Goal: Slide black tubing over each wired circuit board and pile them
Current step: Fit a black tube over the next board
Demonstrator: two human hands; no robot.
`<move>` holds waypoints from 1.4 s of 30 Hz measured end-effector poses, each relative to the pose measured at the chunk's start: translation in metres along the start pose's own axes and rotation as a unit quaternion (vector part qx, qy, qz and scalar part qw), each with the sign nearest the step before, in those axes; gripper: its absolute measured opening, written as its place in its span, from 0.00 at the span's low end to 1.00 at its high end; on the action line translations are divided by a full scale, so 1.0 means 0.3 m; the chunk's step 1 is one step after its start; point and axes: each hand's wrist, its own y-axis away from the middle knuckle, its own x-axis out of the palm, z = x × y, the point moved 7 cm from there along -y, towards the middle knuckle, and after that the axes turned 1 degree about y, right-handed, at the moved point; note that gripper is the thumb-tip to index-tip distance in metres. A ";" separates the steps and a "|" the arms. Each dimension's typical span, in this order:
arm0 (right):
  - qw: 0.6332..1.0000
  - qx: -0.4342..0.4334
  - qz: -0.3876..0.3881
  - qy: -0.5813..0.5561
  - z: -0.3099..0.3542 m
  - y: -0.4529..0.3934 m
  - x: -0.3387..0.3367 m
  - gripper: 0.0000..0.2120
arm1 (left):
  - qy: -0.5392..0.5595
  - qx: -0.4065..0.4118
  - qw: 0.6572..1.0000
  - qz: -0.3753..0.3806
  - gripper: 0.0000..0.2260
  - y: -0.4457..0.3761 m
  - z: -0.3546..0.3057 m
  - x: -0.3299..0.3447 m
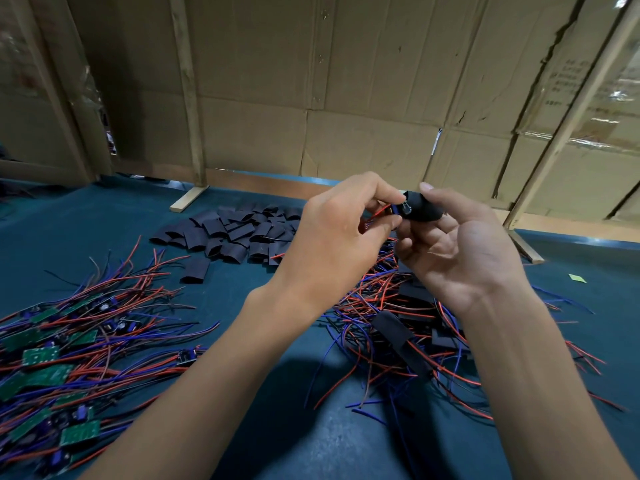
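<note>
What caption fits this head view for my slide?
Both hands feed a wired board into a black tube, left hand pinching the board, right hand holding the tube.

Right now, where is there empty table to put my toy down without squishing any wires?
Bare green mat shows at the far left, behind the bare boards and left of the black tube pieces. Another bare strip runs far right, around the small green scrap. It is crowded at near left with boards and wires, and under the hands where the finished pile lies.
</note>
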 end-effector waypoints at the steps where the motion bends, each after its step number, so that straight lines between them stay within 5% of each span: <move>1: 1.000 -0.002 -0.002 0.010 0.003 -0.001 -0.003 0.05 | 0.001 -0.003 1.000 0.001 0.07 0.000 0.002 0.000; 9: 1.000 -0.012 -0.010 0.012 0.018 -0.010 -0.017 0.05 | 0.046 -0.060 0.997 0.005 0.07 -0.006 0.039 -0.005; 23: 1.000 -0.016 0.014 -0.005 -0.003 -0.002 0.023 0.06 | 0.047 -0.032 0.998 -0.018 0.07 -0.006 0.034 -0.007; 28: 0.999 -0.003 0.042 -0.006 -0.004 0.011 0.042 0.04 | 0.118 -0.108 0.987 -0.016 0.16 -0.011 0.068 -0.020; 35: 0.999 -0.007 0.036 -0.033 0.008 0.004 0.030 0.03 | 0.086 -0.107 0.990 0.009 0.14 -0.019 0.035 -0.029; 38: 0.998 -0.039 0.008 0.059 0.071 -0.016 -0.049 0.03 | 0.004 -0.117 0.993 0.027 0.08 -0.064 0.073 -0.115; 40: 0.975 -0.061 -0.021 0.212 0.121 -0.028 -0.133 0.07 | -0.156 -0.181 0.966 0.100 0.09 -0.083 0.164 -0.204; 42: 0.936 -0.041 -0.061 0.344 0.148 -0.042 -0.229 0.05 | -0.303 -0.310 0.871 0.230 0.13 -0.033 0.326 -0.300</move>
